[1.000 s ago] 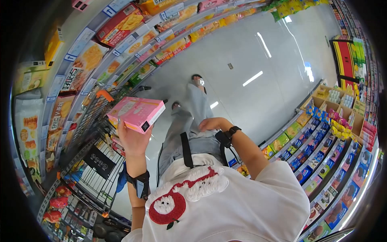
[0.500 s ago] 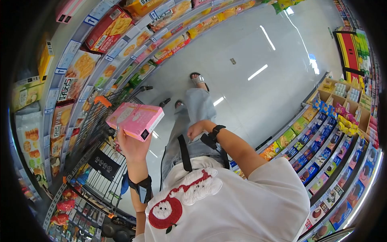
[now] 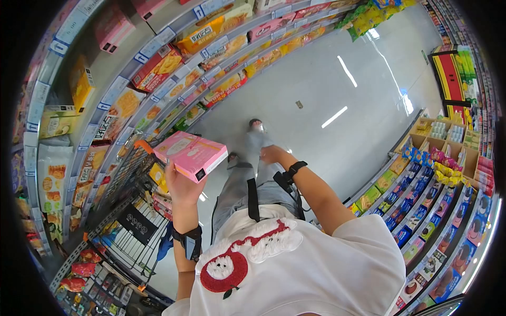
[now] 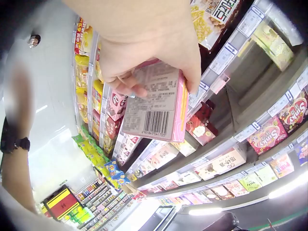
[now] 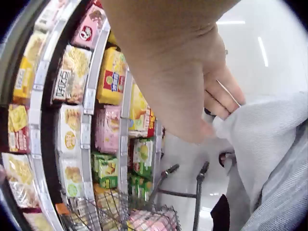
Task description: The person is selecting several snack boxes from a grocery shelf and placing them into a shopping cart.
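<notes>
My left hand (image 3: 183,187) holds up a pink box (image 3: 194,154) in the head view, thumb on one side and fingers on the other. The left wrist view shows the box's back panel (image 4: 153,103), with small print and a barcode. My right hand (image 3: 274,154) hangs low beside the grey trousers (image 3: 234,187), its fingers loosely bent. In the right wrist view those fingers (image 5: 222,94) overlap the trouser fabric and have no product between them.
A wire shopping cart (image 3: 136,221) with a dark sign panel stands at the left, close under the left forearm. Shelves of packaged snacks (image 3: 158,66) curve along the left; another shelf row (image 3: 421,210) lines the right. Grey floor (image 3: 295,79) runs between them.
The head view has shifted, showing more of the upper left shelves. The pink box stays in my left hand, now slightly further right in view. My right hand still hangs beside the trousers.
</notes>
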`<control>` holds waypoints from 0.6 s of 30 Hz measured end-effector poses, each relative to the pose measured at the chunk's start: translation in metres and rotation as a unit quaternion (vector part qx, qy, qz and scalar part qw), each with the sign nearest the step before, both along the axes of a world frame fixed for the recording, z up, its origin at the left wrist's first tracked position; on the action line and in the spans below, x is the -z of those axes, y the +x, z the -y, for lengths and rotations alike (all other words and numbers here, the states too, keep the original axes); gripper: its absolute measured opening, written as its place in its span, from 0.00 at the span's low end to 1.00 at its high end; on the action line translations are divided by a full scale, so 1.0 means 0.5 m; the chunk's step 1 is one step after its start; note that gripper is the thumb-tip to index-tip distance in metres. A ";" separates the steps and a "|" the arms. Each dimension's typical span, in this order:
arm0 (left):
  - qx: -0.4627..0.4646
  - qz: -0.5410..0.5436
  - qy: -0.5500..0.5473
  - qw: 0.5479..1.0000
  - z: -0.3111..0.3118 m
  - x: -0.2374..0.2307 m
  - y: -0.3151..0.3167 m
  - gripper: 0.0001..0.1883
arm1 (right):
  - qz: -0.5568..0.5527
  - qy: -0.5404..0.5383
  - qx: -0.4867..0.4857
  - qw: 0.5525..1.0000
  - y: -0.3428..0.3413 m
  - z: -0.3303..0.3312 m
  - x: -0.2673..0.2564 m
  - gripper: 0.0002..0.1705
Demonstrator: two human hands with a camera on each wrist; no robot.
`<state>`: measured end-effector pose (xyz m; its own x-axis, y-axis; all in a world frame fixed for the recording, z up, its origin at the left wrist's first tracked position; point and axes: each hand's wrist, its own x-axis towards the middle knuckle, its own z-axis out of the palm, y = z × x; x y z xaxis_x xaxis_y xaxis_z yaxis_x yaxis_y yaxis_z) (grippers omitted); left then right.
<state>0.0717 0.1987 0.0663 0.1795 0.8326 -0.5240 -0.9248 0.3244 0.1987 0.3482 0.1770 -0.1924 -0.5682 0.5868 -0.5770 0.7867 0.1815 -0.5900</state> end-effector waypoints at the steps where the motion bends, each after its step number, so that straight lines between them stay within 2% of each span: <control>1: 0.006 0.018 0.011 1.000 -0.011 -0.003 0.006 0.29 | 0.007 0.036 0.091 0.995 0.022 -0.010 -0.014 0.16; 3: 0.019 0.054 0.032 0.998 -0.034 -0.006 0.018 0.28 | 0.017 0.107 0.270 0.957 0.061 -0.038 -0.068 0.17; 6: 0.032 0.066 0.040 0.996 -0.077 -0.026 0.057 0.29 | -0.025 -0.015 0.364 0.931 0.106 -0.108 -0.106 0.17; 7: 0.044 0.065 0.056 0.995 -0.090 -0.034 0.069 0.29 | -0.109 -0.069 0.406 0.905 0.116 -0.132 -0.123 0.18; 9: 0.065 0.059 0.088 0.992 -0.116 -0.047 0.091 0.29 | -0.273 -0.177 0.470 0.820 0.131 -0.186 -0.175 0.18; 12: 0.085 0.005 0.130 0.988 -0.150 -0.065 0.106 0.28 | -0.335 -0.162 0.405 0.835 0.077 -0.280 -0.385 0.20; 14: 0.089 -0.023 0.149 0.985 -0.174 -0.105 0.126 0.26 | -0.394 -0.217 0.311 0.838 0.048 -0.323 -0.498 0.22; 18: 0.122 -0.086 0.174 0.973 -0.216 -0.126 0.148 0.25 | -0.441 -0.334 0.115 0.825 0.023 -0.381 -0.582 0.22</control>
<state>0.1456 0.3068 0.1294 0.3285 0.9087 -0.2575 -0.7724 0.4154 0.4805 0.3600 0.3675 0.0986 -0.8574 0.4570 -0.2365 -0.0347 -0.5098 -0.8596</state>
